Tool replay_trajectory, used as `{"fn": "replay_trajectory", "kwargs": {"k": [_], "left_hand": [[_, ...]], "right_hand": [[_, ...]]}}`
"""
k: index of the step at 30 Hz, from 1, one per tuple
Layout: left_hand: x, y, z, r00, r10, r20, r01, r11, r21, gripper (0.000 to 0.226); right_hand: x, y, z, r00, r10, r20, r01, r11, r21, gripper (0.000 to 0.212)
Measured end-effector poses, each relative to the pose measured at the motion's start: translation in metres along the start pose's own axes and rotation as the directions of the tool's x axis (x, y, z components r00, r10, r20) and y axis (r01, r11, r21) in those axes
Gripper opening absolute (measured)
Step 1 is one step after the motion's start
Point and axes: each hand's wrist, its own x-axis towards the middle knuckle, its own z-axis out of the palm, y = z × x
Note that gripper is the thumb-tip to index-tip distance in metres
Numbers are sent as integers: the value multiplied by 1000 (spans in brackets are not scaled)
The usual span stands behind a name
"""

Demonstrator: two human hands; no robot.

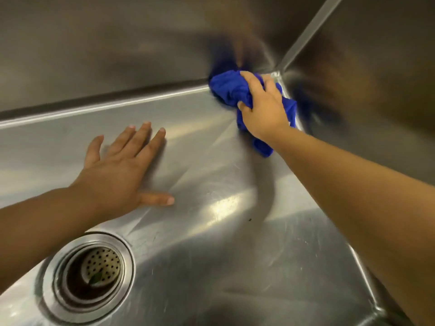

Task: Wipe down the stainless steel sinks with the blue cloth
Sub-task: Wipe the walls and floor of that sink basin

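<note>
**Corner of the sink [211, 255] got the blue cloth [229, 90]**

So the view looked straight down into the stainless basin, both bare forearms reaching in from the near edge.

The right hand [262, 107] was stretched out to the far right corner, where the back wall [106, 43], the right wall [376, 67] and the floor all met. Its fingers and thumb were curled round the blue cloth, which was scrunched into a wad and shoved right up against that corner. A chunk of the cloth stuck out past the fingers toward the back wall. A tail of it came out under the wrist and lay on the sink floor. Both walls carried a smeary blue reflection of it.

The left hand [117, 170] held nothing. It lay palm down on the sink floor, fingers straight and spread, thumb stuck out sideways. It was well apart from the cloth and nearer the middle of the basin.

Closer to the camera, at the lower left, sat the round drain [70, 243], with a perforated strainer basket [101, 262] down inside it. Something small and greenish sat in the strainer, too small for me to tell what it was.

The steel floor showed fine scratches and bright streaks of reflected light. One tiny dark speck lay between the two arms.
</note>
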Motion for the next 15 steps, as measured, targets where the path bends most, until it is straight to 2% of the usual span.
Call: {"fn": "replay_trajectory", "kwargs": {"k": [2, 5, 9, 12, 15], "left_hand": [[1, 1, -1, 1000, 8, 9, -8, 1000, -10, 114], [3, 2, 1, 1000, 16, -2, -16, 1000, -15, 113], [9, -1, 4, 1000, 2, -26, -3, 1000, -20, 111], [15, 0, 7, 998, -8, -63, 7, 1000, -23, 101], [16, 5, 9, 997, 1, -77, -3, 1000, -17, 94]], "right_hand": [[-26, 6, 1, 998, -36, -57, 37, 999, 16, 57], [-80, 26, 0, 977, -179, -117, 181, 984, 0, 52], [-60, 50, -16, 959, -278, 62, 279, 960, -12, 54], [-15, 43, -17, 986, -153, 58, 152, 988, 20, 56], [-3, 32, -9, 999, -37, -25, 39, 997, 64, 57]]}}
